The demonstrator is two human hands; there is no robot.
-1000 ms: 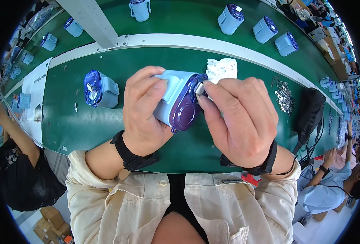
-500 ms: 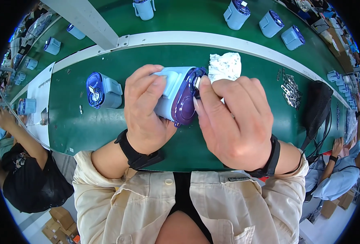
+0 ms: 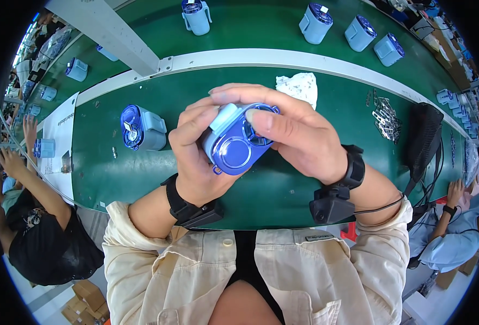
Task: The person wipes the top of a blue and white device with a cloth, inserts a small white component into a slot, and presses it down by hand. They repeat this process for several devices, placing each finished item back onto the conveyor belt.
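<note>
Between both hands is a light-blue lidded mug, its shiny dark-blue lid facing up toward me. My left hand is closed around the handle side and body. From the far right, my right hand wraps the mug, and its thumb presses on the round recess in the lid. That thumb hides part of the recess. A second mug of the same kind lies on the green table to the left, lid tilted toward me. Beyond my right fingers is a crumpled white patterned wrapper.
Small metal clips lie in a pile at the right, beside a black mesh device with cables. A white rail borders the table's far side; more mugs stand beyond it. Co-workers sit at left and right.
My right hand has gone from pinching at the lid's edge to wrapping the mug, thumb on the lid. The mug has turned so its lid faces up more. Mugs beyond the rail at left have shifted.
</note>
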